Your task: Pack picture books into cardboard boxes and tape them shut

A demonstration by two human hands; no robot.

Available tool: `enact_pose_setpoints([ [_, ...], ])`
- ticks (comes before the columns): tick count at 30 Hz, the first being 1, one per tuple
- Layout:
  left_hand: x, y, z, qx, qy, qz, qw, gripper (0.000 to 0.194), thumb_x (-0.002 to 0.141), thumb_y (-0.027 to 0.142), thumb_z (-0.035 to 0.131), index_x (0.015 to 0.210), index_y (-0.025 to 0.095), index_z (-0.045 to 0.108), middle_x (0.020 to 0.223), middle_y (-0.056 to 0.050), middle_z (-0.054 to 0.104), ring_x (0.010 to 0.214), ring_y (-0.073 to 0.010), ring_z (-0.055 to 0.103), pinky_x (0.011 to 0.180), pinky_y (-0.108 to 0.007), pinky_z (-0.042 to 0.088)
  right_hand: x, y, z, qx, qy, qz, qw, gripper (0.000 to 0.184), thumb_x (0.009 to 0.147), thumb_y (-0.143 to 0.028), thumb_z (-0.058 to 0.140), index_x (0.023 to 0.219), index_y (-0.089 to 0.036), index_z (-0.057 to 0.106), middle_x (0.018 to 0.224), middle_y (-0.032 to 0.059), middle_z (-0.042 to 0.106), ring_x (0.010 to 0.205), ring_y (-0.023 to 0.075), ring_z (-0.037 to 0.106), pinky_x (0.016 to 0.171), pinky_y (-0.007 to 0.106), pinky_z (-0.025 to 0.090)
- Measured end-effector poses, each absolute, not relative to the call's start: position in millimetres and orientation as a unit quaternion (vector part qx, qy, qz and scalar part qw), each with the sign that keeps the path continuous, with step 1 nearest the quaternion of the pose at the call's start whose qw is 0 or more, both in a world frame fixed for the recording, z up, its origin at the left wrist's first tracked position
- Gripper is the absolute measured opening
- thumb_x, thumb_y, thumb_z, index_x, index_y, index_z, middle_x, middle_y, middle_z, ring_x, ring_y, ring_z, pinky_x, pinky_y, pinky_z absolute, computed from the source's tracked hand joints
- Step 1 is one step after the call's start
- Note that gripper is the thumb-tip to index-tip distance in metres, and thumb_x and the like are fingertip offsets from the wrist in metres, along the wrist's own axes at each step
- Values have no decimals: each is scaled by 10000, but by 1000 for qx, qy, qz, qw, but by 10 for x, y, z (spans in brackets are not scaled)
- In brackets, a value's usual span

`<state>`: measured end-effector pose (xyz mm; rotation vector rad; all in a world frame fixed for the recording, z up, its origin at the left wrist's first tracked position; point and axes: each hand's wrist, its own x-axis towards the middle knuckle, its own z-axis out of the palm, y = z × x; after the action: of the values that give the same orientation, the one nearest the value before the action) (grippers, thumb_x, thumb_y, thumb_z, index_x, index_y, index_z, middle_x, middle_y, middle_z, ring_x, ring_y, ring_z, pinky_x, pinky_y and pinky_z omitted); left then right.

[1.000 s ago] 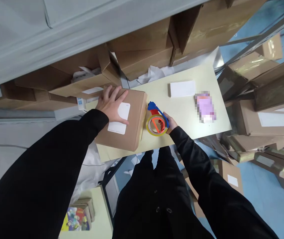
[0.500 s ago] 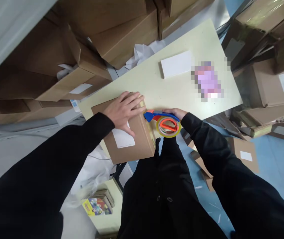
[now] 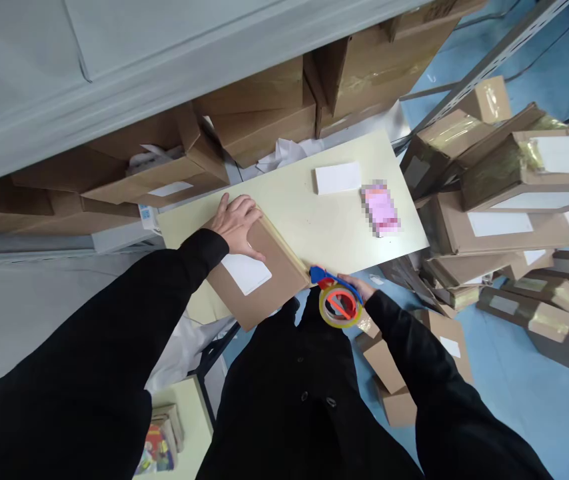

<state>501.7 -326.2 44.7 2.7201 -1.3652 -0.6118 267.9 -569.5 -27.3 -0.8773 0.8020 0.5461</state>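
Note:
My left hand lies on top of a brown cardboard box with its fingers spread. The box has a white label on its upper face and sits at the near edge of the pale table. My right hand is wrapped round the handle of a blue and red tape dispenser carrying a yellowish roll of tape. The dispenser's blue head touches or nearly touches the box's near right corner. A strip of tape appears along the box's right edge.
Farther back on the table lie a white flat box and a blurred pink item. Large open cartons line a shelf behind it. Stacked parcels stand at the right. A lower shelf holds colourful packs at bottom left.
My right hand has brought the tape dispenser toward me along the box's right edge, to its near corner. My left hand stays on the box. The camera view has shifted.

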Motion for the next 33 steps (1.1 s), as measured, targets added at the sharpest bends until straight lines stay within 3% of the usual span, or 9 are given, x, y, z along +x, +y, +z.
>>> enact_pose_setpoints([
  [5,4957,-2953,586,928,-320,-191,-10,945,541,774,573,1252,157,492,1252,-215,481,1258,-423,317,1034,-623,151,2787,-5455,-239,-390,374,218,812,205,783,-362,574,941,-264,660,983,10,725,986,228,657,871,344,543],
  [9,4829,-2863,695,933,-309,-180,-32,871,714,688,482,1391,152,368,1397,-226,383,1345,-415,224,1046,-607,118,3450,-5369,-363,-321,388,216,836,267,862,-382,459,836,-195,648,772,27,724,761,172,677,793,287,548],
  [12,4713,-3001,645,879,-425,-214,-38,923,639,685,583,1420,256,345,1520,-166,226,1384,-418,130,1057,-613,57,3890,-5398,-412,-320,375,264,829,280,851,-418,500,769,-180,622,640,16,690,584,155,638,677,279,554],
  [17,4646,-3164,509,878,-426,-217,-21,1010,561,753,608,1431,338,304,1560,-143,90,1364,-442,141,1024,-654,36,4010,-5477,-404,-345,356,287,819,355,862,-487,493,833,-162,631,670,40,706,571,180,645,643,326,569],
  [27,4583,-3154,421,899,-393,-194,-22,998,588,758,591,1443,364,258,1561,-107,74,1325,-443,179,1022,-626,44,2487,-5197,-513,-273,393,331,813,310,920,-314,404,925,-159,672,830,59,736,763,176,692,839,303,532],
  [33,4564,-3224,388,948,-276,-158,-22,990,659,733,529,1476,322,151,1541,-145,134,1294,-447,241,995,-620,156,2440,-4770,-508,-246,466,191,828,392,910,-396,366,752,-192,661,653,38,690,641,160,657,730,260,542],
])
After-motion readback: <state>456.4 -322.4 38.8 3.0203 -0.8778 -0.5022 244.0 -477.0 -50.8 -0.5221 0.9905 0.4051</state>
